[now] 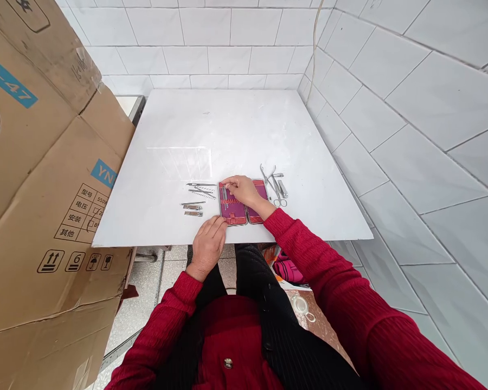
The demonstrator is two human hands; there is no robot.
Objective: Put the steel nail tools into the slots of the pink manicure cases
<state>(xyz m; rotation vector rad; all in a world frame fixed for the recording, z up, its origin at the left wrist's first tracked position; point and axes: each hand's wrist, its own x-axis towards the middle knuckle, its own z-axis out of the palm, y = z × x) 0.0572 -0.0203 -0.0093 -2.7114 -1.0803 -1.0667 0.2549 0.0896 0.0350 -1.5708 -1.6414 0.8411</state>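
A manicure case [239, 214] with a purple lining and red trim lies unfolded near the table's front edge. My left hand [209, 241] grips its lower left corner, fingers close together. My right hand [244, 190] reaches over the case, its fingers pinched on a thin metal tool [225, 193] at the upper left, beside the row of elastic loops; its exact kind is too small to tell. Left of the case lie several slim metal tools [201, 190] and two nail clippers [193, 213]. On the right are nippers [267, 174], small scissors [280, 201] and another nail clipper [282, 188].
The white table [179, 119] meets tiled walls at the back and right. A large cardboard box [44, 179] stands along the left side. A cable [314, 54] hangs down the back corner. Below the table on the right is a pink item [288, 269].
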